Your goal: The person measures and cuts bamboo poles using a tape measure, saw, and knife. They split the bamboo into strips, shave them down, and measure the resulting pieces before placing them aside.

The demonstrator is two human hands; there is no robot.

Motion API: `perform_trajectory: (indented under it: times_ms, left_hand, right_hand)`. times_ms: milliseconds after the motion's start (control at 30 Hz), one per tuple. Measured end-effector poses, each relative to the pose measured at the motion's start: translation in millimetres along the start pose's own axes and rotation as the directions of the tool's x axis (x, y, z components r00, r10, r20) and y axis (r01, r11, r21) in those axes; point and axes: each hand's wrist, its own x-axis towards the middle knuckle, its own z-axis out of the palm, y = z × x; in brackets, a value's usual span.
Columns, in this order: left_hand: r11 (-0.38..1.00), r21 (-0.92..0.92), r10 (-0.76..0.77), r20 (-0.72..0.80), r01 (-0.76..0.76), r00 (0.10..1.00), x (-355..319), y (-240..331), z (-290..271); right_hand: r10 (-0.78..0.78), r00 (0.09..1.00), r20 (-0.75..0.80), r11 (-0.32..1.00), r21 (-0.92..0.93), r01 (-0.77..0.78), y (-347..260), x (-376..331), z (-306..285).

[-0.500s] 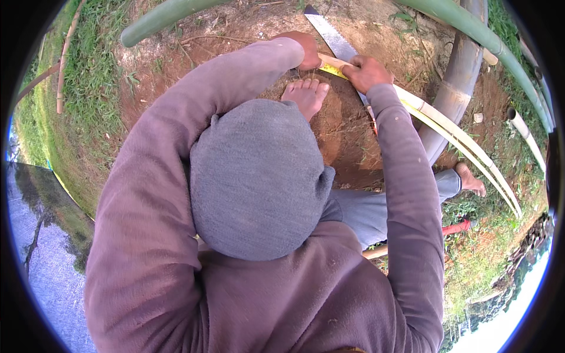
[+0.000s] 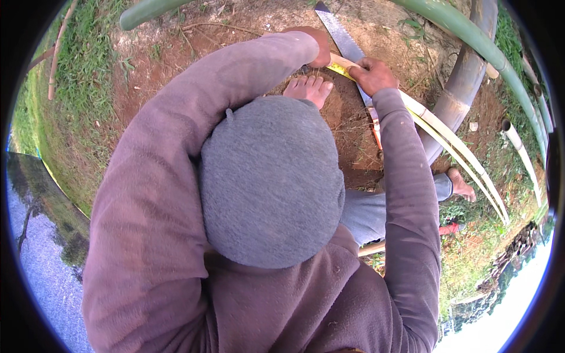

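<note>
My left hand (image 2: 316, 44) is closed at the far end of a pale bamboo strip (image 2: 415, 106); most of its fingers are hidden behind the hand and sleeve. A short way along, my right hand (image 2: 375, 76) pinches the same strip from above, thumb toward the left hand. Between the hands, a yellow measuring tape (image 2: 339, 69) lies against the strip. Past my right wrist, a second thin pale length runs beside the strip, curving to the lower right. Beneath the strip, a handsaw (image 2: 339, 34) lies on the soil, its orange handle partly behind my right forearm.
A thick grey-brown bamboo pole (image 2: 458, 97) lies right of the hands. One green bamboo pole (image 2: 456, 29) crosses the upper right, another (image 2: 150, 13) the upper left. My bare foot (image 2: 309, 89) is just below the hands. A red-handled tool (image 2: 451, 229) lies in the grass.
The view has shifted slightly, and more of the saw's orange handle shows beside my right forearm. Both hands keep their hold on the strip.
</note>
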Motion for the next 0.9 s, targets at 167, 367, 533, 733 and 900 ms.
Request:
perform_trajectory:
  times_ms: [167,367,533,733,900]
  left_hand:
    - [1.000,0.003,0.002,-0.011,-0.002,1.000,0,0,1]
    - [1.000,0.007,-0.013,0.007,0.013,1.000,-2,3,-3]
    - [0.999,0.030,-0.014,-0.013,0.014,1.000,-1,3,0]
    - [1.000,0.015,-0.008,-0.016,0.008,1.000,-1,2,2]
    - [0.974,-0.058,0.202,-0.224,-0.220,0.953,-13,-18,37]
  right_hand:
    - [0.019,1.000,-0.004,1.000,-0.018,-0.019,-5,-4,-2]
    - [0.046,0.999,-0.011,0.999,-0.022,-0.046,-7,-6,-4]
    - [0.026,1.000,0.012,0.999,0.020,-0.026,0,2,-1]
    - [0.022,1.000,-0.008,0.999,0.032,-0.021,3,9,4]
    - [0.047,0.996,0.079,0.998,0.036,-0.050,8,5,-6]
